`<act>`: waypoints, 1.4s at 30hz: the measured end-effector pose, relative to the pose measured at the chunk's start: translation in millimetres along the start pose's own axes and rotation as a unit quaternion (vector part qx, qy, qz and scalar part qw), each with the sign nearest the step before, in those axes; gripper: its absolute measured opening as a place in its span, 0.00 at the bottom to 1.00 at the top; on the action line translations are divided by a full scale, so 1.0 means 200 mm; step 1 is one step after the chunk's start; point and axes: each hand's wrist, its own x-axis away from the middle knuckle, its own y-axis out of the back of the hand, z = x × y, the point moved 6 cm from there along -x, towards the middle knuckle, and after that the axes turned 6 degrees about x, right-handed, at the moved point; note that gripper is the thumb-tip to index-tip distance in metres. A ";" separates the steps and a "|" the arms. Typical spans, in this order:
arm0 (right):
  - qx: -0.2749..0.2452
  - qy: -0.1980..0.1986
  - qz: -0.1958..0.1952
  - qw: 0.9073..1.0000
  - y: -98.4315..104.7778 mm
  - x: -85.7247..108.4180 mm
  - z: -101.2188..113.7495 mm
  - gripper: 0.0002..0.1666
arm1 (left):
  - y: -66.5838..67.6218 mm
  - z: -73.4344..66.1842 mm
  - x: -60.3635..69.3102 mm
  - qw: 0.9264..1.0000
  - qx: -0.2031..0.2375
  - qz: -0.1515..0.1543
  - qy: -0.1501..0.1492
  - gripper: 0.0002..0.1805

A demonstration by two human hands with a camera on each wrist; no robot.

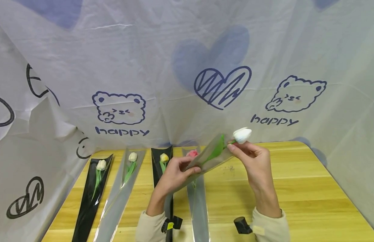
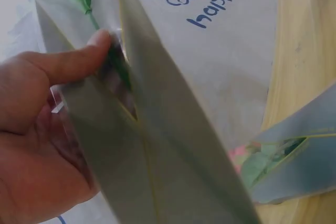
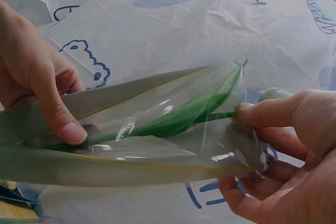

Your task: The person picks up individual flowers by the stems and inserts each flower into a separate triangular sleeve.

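Observation:
A white tulip stands out past the open end of a grey, clear-fronted flower sleeve. Its green leaf and part of the stem lie inside the sleeve. My left hand grips the sleeve partway down, thumb pressed on the front over the stem. Just below the bloom, my right hand pinches the stem between thumb and finger at the sleeve's mouth. In the right wrist view the bloom is mostly hidden behind the right hand.
Sleeved tulips lie on the wooden table: a cream one in a black sleeve, one in a grey sleeve, a yellow tulip in black, and a pink tulip in grey beneath the left hand. A printed cloth hangs behind.

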 end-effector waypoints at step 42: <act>0.061 0.083 0.113 0.988 -0.14 0.04 0.03 0.10 | 0.01 0.02 0.01 0.974 0.213 -0.044 0.067 0.17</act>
